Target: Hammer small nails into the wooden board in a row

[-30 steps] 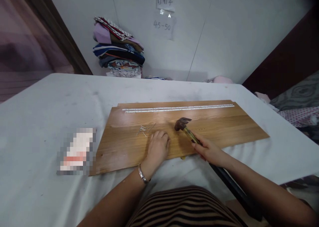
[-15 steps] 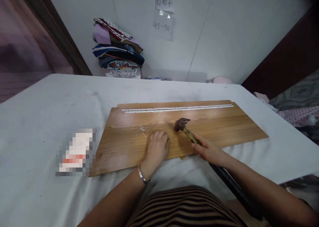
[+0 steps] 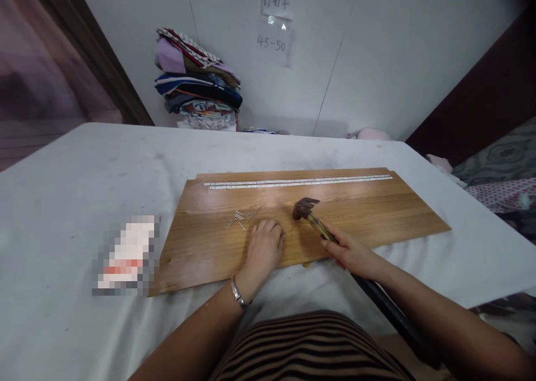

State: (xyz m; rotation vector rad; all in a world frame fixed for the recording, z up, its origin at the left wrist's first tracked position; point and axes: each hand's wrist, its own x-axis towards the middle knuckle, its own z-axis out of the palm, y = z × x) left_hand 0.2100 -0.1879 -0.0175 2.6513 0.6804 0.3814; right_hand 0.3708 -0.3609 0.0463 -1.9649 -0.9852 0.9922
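Observation:
A long wooden board lies on the white table, with a silver piano hinge along its far edge. My right hand is closed round the handle of a claw hammer, whose head rests on the board. My left hand rests on the board with its fingers curled under; what they hold, if anything, is hidden. Several loose nails lie just beyond its fingertips. A silver bracelet circles that wrist.
A blurred white and red pack lies on the table left of the board. Folded fabrics are stacked against the white wall, under two paper notes. Patterned bedding sits off the table's right side.

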